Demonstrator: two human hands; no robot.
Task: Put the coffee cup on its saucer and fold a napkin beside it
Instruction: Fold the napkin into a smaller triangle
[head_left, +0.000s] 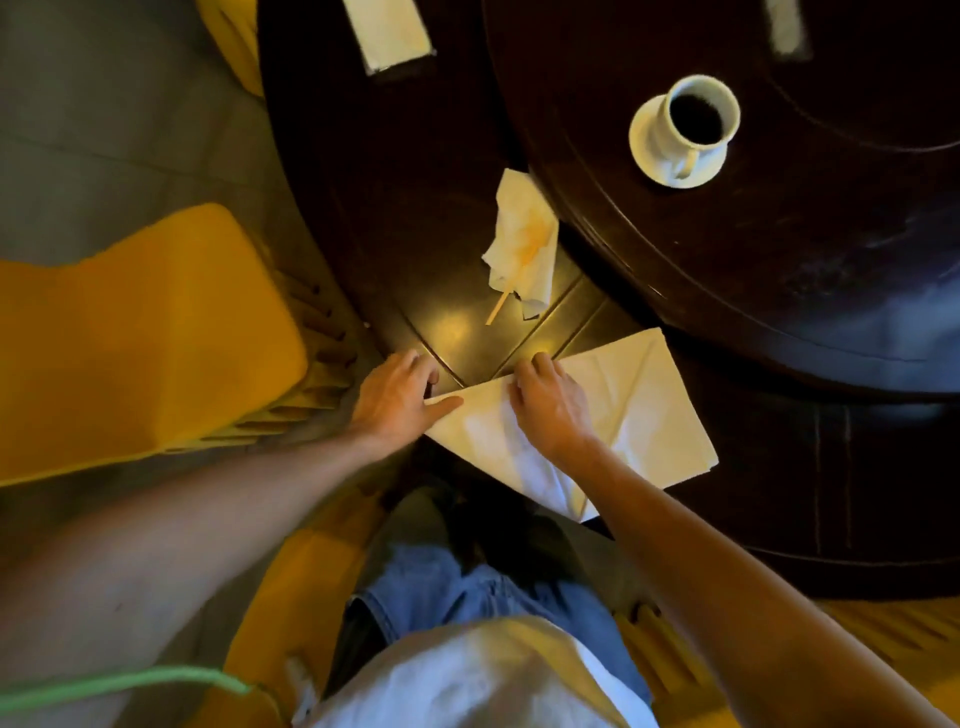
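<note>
Left hand (400, 400) flat at the near table edge (384, 332), fingers straight, thumb tip pinning the napkin's (649, 415) left corner. Right hand (550, 410) just right of it, fingers bent down, pressing the napkin's far edge, apparently creasing. Napkin partly folded, near corner overhanging the table. Thin, limp, light paper; likely to slide on polished wood and tear if tugged; best taken at corners. Far right: coffee cup (696, 117) already on its saucer (647, 156), well apart.
</note>
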